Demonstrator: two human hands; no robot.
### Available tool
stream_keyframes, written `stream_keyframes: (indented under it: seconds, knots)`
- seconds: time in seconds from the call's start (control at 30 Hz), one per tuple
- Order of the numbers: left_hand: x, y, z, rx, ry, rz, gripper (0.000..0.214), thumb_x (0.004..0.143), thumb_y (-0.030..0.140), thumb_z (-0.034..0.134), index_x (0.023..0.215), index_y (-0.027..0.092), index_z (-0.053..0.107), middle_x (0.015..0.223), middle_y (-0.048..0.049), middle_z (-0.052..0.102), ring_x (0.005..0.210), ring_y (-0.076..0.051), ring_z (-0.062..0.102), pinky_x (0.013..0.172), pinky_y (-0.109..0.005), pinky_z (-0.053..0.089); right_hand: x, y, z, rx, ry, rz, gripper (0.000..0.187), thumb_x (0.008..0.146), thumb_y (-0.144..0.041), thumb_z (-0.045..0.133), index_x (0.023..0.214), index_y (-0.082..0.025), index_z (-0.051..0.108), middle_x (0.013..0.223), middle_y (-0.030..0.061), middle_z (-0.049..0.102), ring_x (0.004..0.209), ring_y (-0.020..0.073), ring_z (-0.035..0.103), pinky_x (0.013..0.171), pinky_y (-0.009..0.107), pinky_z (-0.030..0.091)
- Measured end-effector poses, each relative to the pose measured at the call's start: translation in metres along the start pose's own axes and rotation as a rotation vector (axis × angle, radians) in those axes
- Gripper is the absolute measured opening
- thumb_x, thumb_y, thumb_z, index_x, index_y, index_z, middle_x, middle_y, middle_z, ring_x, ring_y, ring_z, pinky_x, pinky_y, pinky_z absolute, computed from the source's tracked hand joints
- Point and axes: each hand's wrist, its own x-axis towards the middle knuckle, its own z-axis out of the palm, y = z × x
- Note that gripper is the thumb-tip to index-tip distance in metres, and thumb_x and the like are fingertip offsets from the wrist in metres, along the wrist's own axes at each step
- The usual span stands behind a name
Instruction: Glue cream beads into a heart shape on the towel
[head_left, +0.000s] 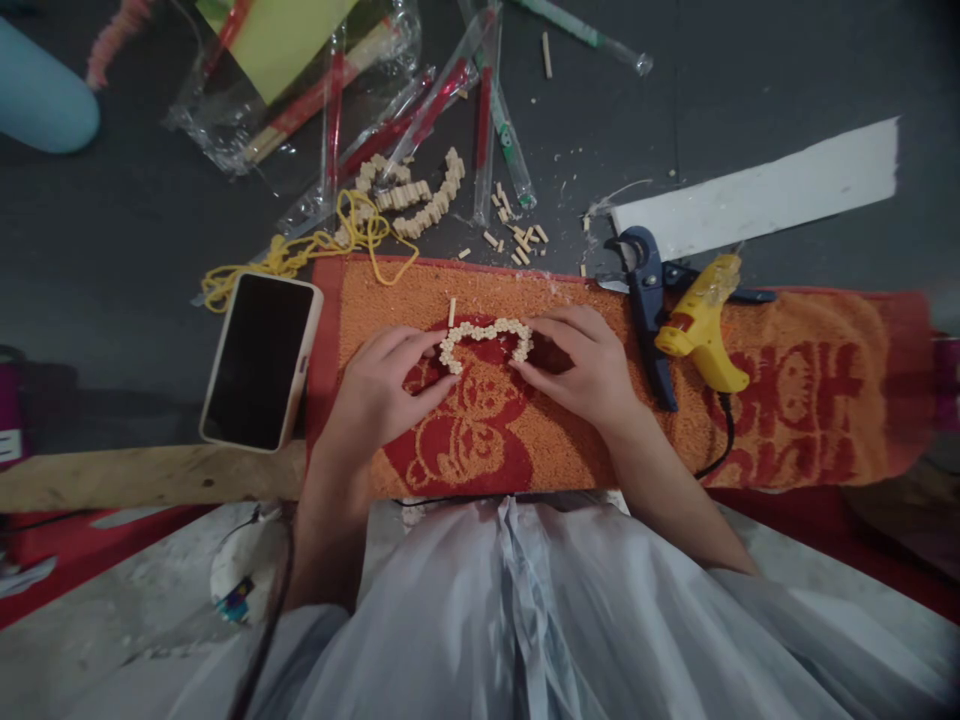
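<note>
A curved arch of small pale wooden stick pieces (486, 333) lies on an orange and red towel (787, 380). My left hand (386, 385) pinches the arch's left end with fingers curled. My right hand (577, 360) pinches its right end the same way. A single short stick piece (451, 311) stands just above the arch's left part.
A phone (259, 360) lies left of the towel beside yellow cord (300, 255). A yellow glue gun (705, 325) and blue cutter (649, 310) rest on the towel at right. Beyond lie more glued stick strips (420, 195), loose stick bits, plastic chopstick sleeves (420, 110) and a white strip (757, 190).
</note>
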Motion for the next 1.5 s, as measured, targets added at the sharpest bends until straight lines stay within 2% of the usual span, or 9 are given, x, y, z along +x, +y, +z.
stream_keyframes:
  seconds: [0.33,0.77,0.93,1.5]
  knots:
    - [-0.0004,-0.0003,-0.0004,0.009,0.0,0.012,0.033,0.088,0.031,0.067,0.118,0.019,0.064,0.105,-0.0071,0.07,0.1,-0.021,0.065,0.091,-0.035,0.052,-0.0026,0.0015,-0.0009,-0.026,-0.02,0.021,0.042,0.085,-0.048,0.068,0.119,-0.023,0.065,0.106,0.0108,0.069,0.098,0.029,0.065,0.09,0.049,0.055]
    - [0.0,0.0004,-0.0008,0.006,-0.013,-0.01,0.034,0.086,0.031,0.068,0.119,0.021,0.064,0.106,-0.007,0.07,0.1,-0.022,0.065,0.092,-0.037,0.052,-0.0014,0.0011,-0.0032,0.023,0.007,-0.028,0.04,0.085,-0.042,0.068,0.12,-0.023,0.065,0.104,0.011,0.069,0.096,0.0285,0.065,0.087,0.047,0.055]
    - [0.0,0.0006,-0.001,-0.003,-0.007,0.004,0.034,0.087,0.031,0.068,0.119,0.02,0.064,0.106,-0.0075,0.069,0.101,-0.022,0.064,0.092,-0.036,0.052,-0.0016,0.0018,-0.0034,0.006,-0.02,-0.004,0.04,0.086,-0.046,0.066,0.12,-0.024,0.066,0.105,0.0105,0.068,0.097,0.0285,0.065,0.088,0.048,0.055]
    - [-0.0001,-0.0003,-0.0005,0.007,-0.016,-0.012,0.034,0.087,0.031,0.067,0.119,0.02,0.064,0.107,-0.0072,0.069,0.101,-0.022,0.064,0.093,-0.036,0.051,-0.0009,0.0007,-0.0044,0.022,-0.022,-0.009,0.038,0.086,-0.042,0.066,0.119,-0.023,0.065,0.104,0.0102,0.069,0.096,0.0281,0.065,0.087,0.047,0.054]
